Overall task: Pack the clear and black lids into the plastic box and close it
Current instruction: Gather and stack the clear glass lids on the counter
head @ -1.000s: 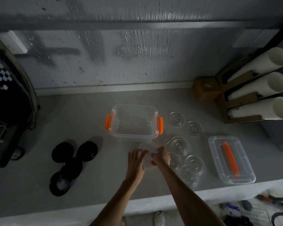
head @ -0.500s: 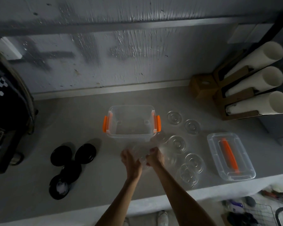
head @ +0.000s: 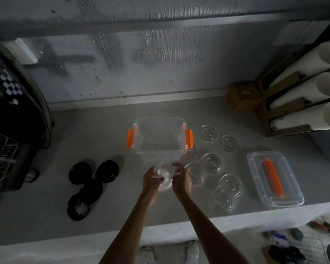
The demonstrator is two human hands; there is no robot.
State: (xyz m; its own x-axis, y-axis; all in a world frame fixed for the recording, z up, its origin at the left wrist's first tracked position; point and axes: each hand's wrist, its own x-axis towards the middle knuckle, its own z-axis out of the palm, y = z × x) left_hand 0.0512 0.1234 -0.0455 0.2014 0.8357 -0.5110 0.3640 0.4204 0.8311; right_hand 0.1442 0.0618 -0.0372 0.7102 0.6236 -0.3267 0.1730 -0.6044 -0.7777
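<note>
Just in front of the open box, both hands grip a small stack of round clear plastic lids: the left hand closes on its left edge, the right hand on its right. A second ago the hands worked lower, against the grey countertop; now the stack has come up and moved toward the near wall of the clear rectangular plastic box with orange side latches, which appears empty. In my judgement the gathering of this batch is done and the next move is lifting it over the rim and setting it down flat inside.

Seven or so loose clear round lids lie scattered right of the hands, some overlapping. Four round black plastic lids sit in a cluster well to the left, untouched. Far right, the box's clear rectangular cover with an orange handle rests near the counter's edge. So packing has barely begun; closing is a long way off.
</note>
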